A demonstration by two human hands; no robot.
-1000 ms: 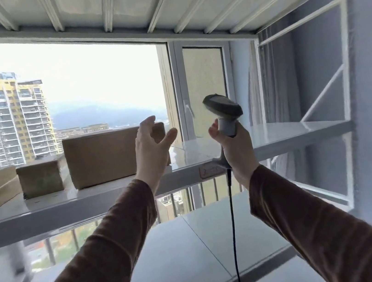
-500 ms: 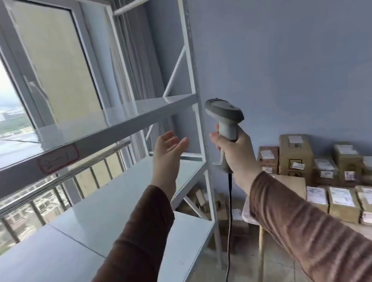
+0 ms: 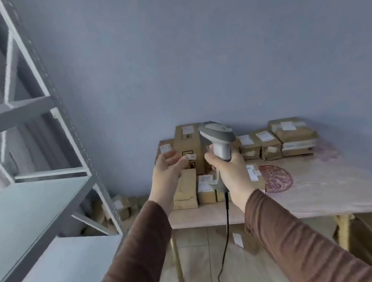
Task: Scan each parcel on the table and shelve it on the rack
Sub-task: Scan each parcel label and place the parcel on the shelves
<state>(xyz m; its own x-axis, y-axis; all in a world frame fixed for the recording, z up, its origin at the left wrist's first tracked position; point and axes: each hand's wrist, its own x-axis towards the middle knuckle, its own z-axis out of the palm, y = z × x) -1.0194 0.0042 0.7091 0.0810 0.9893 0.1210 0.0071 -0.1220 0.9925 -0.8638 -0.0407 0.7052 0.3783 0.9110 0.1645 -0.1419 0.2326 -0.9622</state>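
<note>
The right hand (image 3: pixel 229 170) grips the corded scanner (image 3: pixel 218 140) by its handle, head raised, while the left hand (image 3: pixel 169 174) reaches out empty, fingers loosely spread, towards the parcels (image 3: pixel 276 139) stacked on the table (image 3: pixel 331 182) against the wall. The rack (image 3: pixel 44 198) stands to the left, well apart from the pile. The step looks like picking the next parcel: best to take one from the near row, label turned up, so the scanner reads it cleanly without toppling the tall box (image 3: pixel 186 140) behind.
</note>
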